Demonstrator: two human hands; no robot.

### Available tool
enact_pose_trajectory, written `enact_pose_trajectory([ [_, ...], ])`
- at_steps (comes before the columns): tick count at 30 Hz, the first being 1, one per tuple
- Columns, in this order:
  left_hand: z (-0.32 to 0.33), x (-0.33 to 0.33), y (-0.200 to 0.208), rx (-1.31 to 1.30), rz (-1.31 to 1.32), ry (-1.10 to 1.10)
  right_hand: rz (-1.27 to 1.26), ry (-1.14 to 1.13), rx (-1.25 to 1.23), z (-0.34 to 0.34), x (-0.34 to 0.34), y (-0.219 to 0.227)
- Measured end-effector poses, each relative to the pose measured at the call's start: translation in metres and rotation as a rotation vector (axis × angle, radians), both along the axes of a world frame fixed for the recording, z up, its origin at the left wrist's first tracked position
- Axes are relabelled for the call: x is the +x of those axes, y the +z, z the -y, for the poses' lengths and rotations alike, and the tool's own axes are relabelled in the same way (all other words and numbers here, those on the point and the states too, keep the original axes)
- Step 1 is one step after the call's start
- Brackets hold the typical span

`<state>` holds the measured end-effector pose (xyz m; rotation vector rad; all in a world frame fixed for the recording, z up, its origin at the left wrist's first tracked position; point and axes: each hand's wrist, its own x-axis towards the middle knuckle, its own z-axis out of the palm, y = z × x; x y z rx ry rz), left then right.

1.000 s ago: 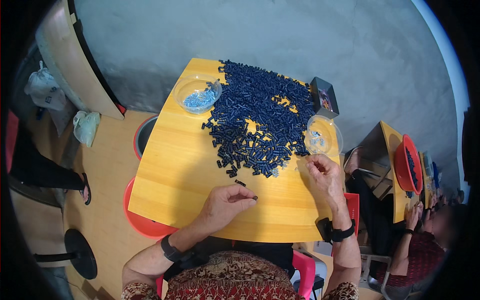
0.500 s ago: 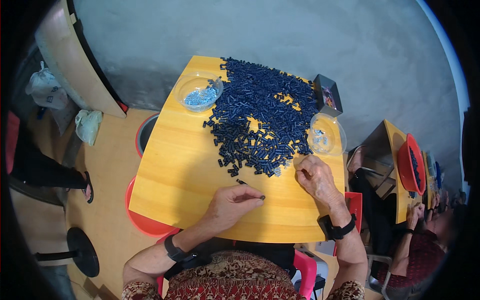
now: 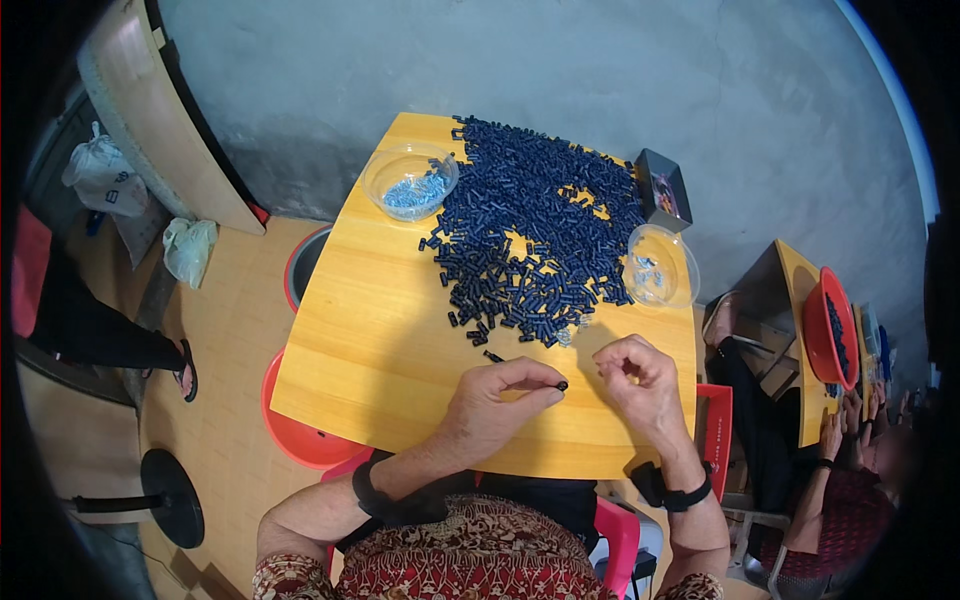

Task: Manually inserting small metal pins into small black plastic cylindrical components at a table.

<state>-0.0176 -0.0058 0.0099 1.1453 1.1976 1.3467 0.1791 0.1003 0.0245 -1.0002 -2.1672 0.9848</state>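
Observation:
My left hand (image 3: 500,405) pinches a small black cylindrical part (image 3: 562,386) between thumb and fingertips, above the near part of the yellow table (image 3: 350,370). A short way to its right, my right hand (image 3: 640,385) has its thumb and fingers pressed together; what they hold, if anything, is too small to make out. Beyond both hands spreads a wide pile of small black cylindrical parts (image 3: 540,220). One loose black part (image 3: 493,356) lies just past my left hand. Some small clear pieces (image 3: 565,336) lie at the pile's near edge.
A clear bowl (image 3: 412,182) of small silvery-blue pieces stands left of the pile, another clear bowl (image 3: 662,266) with a few at right. Behind that is a black box (image 3: 664,190). Red basins (image 3: 310,425) sit below the left edge. A co-worker (image 3: 830,500) sits at right.
My left hand has moved right with the black part. My right hand has drawn back from the pile's near edge toward me, nearer the left hand.

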Motion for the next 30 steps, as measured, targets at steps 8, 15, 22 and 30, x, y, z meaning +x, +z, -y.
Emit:
enact_pose_trajectory([
  [8, 0.003, 0.01, -0.003, -0.032, 0.008, -0.031, -0.505, -0.047, -0.629, 0.031, -0.003, 0.004],
  [15, 0.005, 0.012, -0.006, -0.072, 0.07, -0.055, -0.777, 0.0, -0.863, 0.032, 0.001, -0.008],
  [22, 0.007, 0.012, 0.001, -0.028, -0.017, -0.051, -0.714, -0.032, -0.886, 0.043, -0.002, 0.003],
  [30, 0.009, 0.01, 0.005, -0.026, -0.025, -0.048, -0.656, 0.037, -0.708, 0.046, -0.005, 0.001],
])
